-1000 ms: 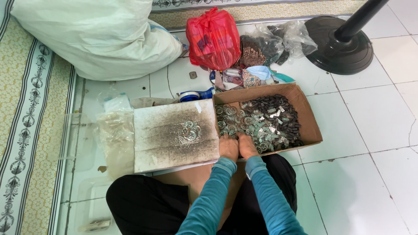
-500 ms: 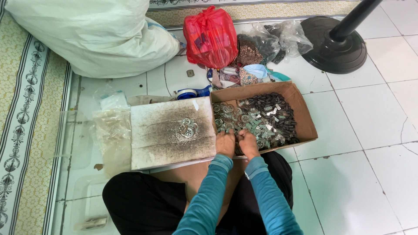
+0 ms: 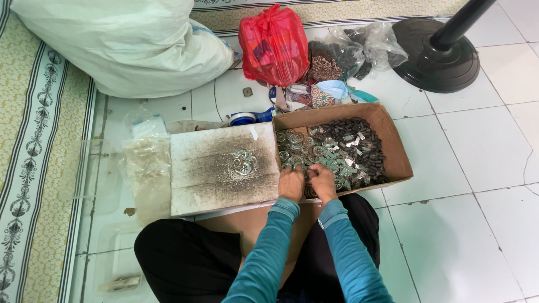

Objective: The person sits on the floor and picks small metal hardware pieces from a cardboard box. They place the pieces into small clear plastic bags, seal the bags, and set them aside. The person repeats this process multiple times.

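Nearest the camera, a person sits on the floor with black trousers and teal sleeves, both hands reaching forward into a shallow cardboard box (image 3: pixel 393 143). The left hand (image 3: pixel 291 184) and right hand (image 3: pixel 322 182) sit side by side at the box's near edge, fingers curled down into a heap of small metal parts (image 3: pixel 337 150); whether they grip any piece I cannot tell. Just left of the box lies a smudged white board (image 3: pixel 213 179) carrying a small cluster of metal rings (image 3: pixel 243 163). The risk, as I judge it, is loose pieces spilling over the low box wall or rolling off the flat board onto the tiles. Beyond them sit a tape roll (image 3: pixel 244 118), a red plastic bag (image 3: pixel 273 45), clear bags of dark parts (image 3: pixel 365 47), a large white sack (image 3: pixel 129 45) and a black fan base (image 3: pixel 435 59). The floor is white tile (image 3: pixel 477 146), with a patterned mat (image 3: pixel 33 168) along the left
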